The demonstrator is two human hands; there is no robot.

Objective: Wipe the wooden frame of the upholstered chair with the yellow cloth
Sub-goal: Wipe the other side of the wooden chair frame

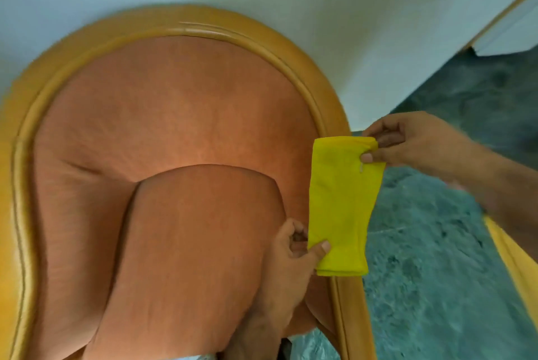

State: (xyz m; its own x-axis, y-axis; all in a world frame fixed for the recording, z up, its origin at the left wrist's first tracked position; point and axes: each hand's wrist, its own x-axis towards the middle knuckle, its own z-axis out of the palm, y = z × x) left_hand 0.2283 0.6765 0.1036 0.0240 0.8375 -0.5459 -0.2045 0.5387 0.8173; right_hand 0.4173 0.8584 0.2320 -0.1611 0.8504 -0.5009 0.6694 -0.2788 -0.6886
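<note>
Both hands pinched the folded yellow cloth taut beside the chair's wooden frame, left hand below, right hand above, apparently readying it; wiping next required pressing it onto the wood.

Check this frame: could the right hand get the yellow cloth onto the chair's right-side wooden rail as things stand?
Probably yes: the right hand pinches the yellow cloth directly over the wooden frame, nothing between.

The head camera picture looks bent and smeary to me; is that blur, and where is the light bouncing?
Head view: wide-angle lens bows the wooden frame and wall; motion blur smears the frame's left side and the right hand; a glare streak sits on the frame's top; the yellow cloth and left hand stay fairly sharp.
</note>
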